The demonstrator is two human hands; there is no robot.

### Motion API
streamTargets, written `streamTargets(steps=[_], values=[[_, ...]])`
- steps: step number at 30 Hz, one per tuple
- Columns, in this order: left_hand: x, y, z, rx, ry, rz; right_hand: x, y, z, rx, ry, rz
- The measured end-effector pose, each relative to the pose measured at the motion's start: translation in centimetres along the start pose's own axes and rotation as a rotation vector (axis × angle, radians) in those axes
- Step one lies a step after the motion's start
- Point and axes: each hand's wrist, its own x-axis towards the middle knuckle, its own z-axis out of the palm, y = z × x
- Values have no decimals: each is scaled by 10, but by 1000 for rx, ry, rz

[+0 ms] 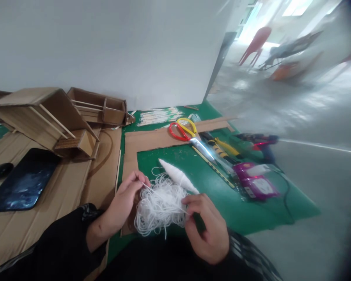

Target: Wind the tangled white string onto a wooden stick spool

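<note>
A loose, tangled heap of white string (160, 205) lies on the green table in front of me. My left hand (130, 191) is at its upper left, thumb and fingers pinched on a strand. At the heap's right side my right hand (206, 226) has its fingers curled, pinching the string near its fingertips. A strand runs across the heap between the two hands. Just beyond the heap lies a white spindle of wound string (178, 175), tapered at both ends, its near tip close to my right hand.
Scissors (203, 148) with red and yellow handles, pliers (228, 147) and a purple packet (259, 183) lie to the right. Cardboard boxes (32, 97) and a black tablet (25, 179) are at left. A cardboard strip (152, 140) crosses the green table (280, 210).
</note>
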Motion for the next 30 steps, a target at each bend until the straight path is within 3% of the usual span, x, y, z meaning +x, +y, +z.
streamTargets(steps=[3,6,9,12,15,23,30], values=[[5,7,-4,-237,39,68,-1,2,0,6,0,18],[3,13,-9,-267,-107,115,-1,3,1,1,-5,25],[-4,15,-11,166,-270,233,0,2,2,-24,7,15],[-10,14,-5,746,-305,373,1,1,2,-48,8,-7],[-13,12,6,957,-343,463,2,0,1,-54,6,-15],[-11,2,18,968,-341,368,10,-1,1,118,-25,34],[-14,-2,18,907,-223,183,10,-6,4,365,-9,288]])
